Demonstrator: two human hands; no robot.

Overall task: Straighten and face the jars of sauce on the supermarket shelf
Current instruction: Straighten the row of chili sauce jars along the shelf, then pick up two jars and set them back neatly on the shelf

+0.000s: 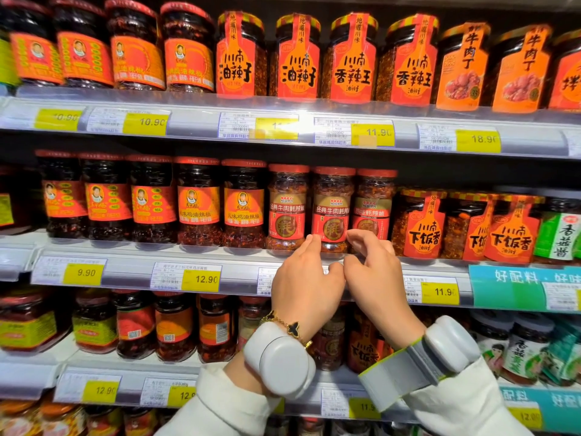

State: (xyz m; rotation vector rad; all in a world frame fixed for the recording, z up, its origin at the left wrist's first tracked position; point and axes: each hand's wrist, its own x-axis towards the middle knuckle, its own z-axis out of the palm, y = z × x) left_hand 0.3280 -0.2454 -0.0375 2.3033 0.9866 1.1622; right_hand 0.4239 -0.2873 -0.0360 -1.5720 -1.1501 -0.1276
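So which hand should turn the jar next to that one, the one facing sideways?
Probably the right hand. Its fingertips are already by the turned jar, while the left hand sits on the middle jar.

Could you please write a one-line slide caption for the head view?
Both hands, left hand and right hand, steady a red-lidded beef chili sauce jar on the middle shelf.

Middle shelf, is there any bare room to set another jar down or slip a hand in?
Little. The middle shelf is packed side by side along its front. The open room is above the short jars on the right, under the upper shelf. Both hands, left hand and right hand, crowd the red-lidded jar.
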